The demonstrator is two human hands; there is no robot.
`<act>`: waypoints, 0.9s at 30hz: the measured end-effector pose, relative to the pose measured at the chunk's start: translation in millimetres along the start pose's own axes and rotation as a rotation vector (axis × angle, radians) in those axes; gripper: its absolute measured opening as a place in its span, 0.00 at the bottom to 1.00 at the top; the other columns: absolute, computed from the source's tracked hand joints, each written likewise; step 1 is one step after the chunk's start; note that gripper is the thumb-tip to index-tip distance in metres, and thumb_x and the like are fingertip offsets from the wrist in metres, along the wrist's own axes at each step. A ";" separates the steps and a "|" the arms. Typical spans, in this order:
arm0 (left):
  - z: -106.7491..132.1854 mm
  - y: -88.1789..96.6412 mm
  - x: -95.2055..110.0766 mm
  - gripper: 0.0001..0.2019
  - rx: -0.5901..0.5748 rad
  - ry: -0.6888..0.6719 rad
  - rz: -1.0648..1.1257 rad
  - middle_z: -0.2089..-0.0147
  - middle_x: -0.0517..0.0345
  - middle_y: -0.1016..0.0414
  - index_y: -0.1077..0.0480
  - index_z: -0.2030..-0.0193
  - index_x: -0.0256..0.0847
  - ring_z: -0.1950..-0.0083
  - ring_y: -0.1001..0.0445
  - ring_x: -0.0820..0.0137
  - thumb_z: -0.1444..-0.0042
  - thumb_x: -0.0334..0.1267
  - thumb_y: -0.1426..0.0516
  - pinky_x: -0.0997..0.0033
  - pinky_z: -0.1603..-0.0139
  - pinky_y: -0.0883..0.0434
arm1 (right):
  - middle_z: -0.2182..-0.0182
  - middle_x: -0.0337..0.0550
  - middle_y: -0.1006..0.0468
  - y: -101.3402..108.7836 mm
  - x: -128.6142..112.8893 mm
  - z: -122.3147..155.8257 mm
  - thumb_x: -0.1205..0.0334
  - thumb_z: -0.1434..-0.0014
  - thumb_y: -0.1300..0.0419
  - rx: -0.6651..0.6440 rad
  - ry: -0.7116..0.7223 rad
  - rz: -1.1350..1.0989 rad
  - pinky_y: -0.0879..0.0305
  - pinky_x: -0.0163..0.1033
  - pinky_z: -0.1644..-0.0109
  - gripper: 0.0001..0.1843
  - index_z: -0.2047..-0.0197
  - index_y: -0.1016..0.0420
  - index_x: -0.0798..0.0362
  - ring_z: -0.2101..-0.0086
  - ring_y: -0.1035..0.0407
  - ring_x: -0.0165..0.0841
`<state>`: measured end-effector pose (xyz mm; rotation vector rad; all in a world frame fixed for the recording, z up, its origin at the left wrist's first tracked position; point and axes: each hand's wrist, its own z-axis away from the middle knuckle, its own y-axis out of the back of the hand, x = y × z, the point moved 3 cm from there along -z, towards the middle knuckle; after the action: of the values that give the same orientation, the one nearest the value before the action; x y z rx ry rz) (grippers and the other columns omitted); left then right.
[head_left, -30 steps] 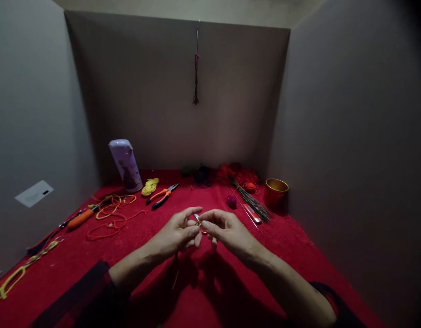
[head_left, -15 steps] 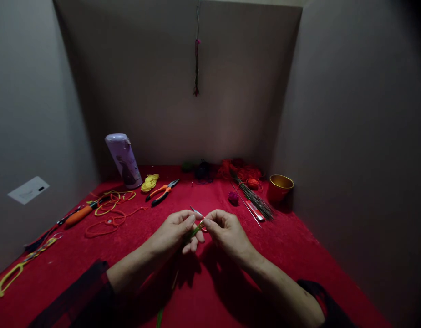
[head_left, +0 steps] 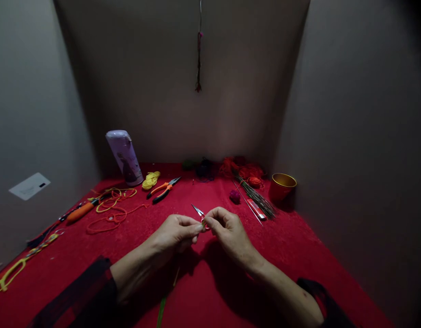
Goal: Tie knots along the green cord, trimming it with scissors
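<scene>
I can't make out a single word or number from here. The white label (head_left: 29,186) on the left wall (head_left: 32,100) carries faint marks and a small black block (head_left: 43,185), all illegible; any print on the purple container (head_left: 121,148) or the red-and-white packet (head_left: 257,209) is too small to read.

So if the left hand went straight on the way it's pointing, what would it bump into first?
Probably the right hand, directly ahead of the left hand, though the small scissors are close too and depth is hard to judge.
</scene>
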<state>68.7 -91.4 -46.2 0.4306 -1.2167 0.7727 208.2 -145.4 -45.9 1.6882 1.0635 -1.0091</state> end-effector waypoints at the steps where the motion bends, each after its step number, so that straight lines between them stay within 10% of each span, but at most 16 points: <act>1: -0.5 0.6 -0.4 0.17 0.006 -0.004 0.000 0.83 0.64 0.37 0.31 0.75 0.34 0.86 0.52 0.83 0.60 0.48 0.35 0.77 0.84 0.58 | 0.74 0.40 0.27 2.6 1.3 -1.1 0.61 0.39 0.48 0.020 0.011 0.042 0.41 0.34 0.69 0.11 0.69 0.30 0.56 0.72 0.34 0.30; 5: -3.3 5.6 -3.8 0.15 0.043 -0.034 -0.007 0.83 0.65 0.38 0.31 0.75 0.35 0.86 0.51 0.83 0.57 0.46 0.36 0.77 0.84 0.58 | 0.68 0.44 0.26 11.9 9.7 -4.7 0.67 0.38 0.50 0.097 0.081 0.393 0.41 0.35 0.63 0.09 0.64 0.29 0.56 0.68 0.33 0.31; 12: -7.1 15.5 -9.0 0.16 0.132 -0.122 -0.035 0.83 0.64 0.37 0.29 0.72 0.34 0.85 0.48 0.82 0.57 0.47 0.36 0.77 0.83 0.55 | 0.62 0.48 0.28 -5.9 18.7 -9.8 0.63 0.37 0.50 -0.152 0.037 1.012 0.42 0.37 0.63 0.08 0.62 0.31 0.55 0.63 0.33 0.35; 27: -4.2 18.0 -5.5 0.16 0.190 -0.181 -0.013 0.83 0.66 0.38 0.31 0.72 0.35 0.84 0.47 0.82 0.58 0.46 0.36 0.80 0.84 0.53 | 0.68 0.54 0.23 9.0 8.5 -13.0 0.72 0.44 0.49 -0.200 -0.058 1.230 0.46 0.39 0.69 0.09 0.65 0.28 0.56 0.68 0.28 0.40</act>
<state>57.6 -78.0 -54.6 0.6760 -1.3122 0.8563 221.5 -133.5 -47.8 1.6842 -0.0401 -0.1260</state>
